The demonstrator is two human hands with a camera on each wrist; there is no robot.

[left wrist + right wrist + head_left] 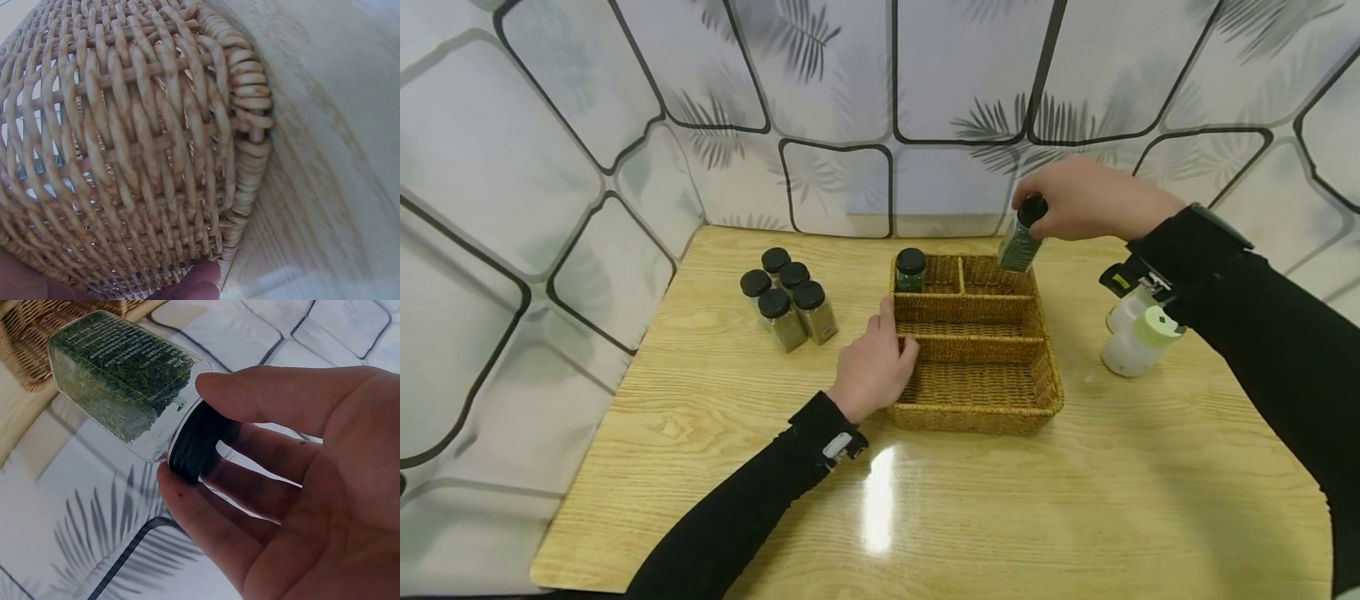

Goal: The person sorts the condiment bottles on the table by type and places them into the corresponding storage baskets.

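My right hand (1078, 200) pinches the black lid of a clear spice jar (119, 378) filled with green dried herbs. The jar hangs tilted over the back right compartment of a wicker basket (977, 419). My left hand (871, 371) grips the basket's left wall, its thumb over the rim; in the left wrist view fingertips (203, 275) touch the woven side. Another black-lidded jar (911, 271) stands in the back left compartment. The middle and front compartments hold nothing that I can see.
Several black-lidded spice jars (790, 321) are grouped on the wooden table (700, 467) left of the basket. To its right, near my right forearm, are a white container with a pale green lid (1138, 342) and another white container (1123, 310). A patterned curtain-like backdrop (835, 187) borders the table.
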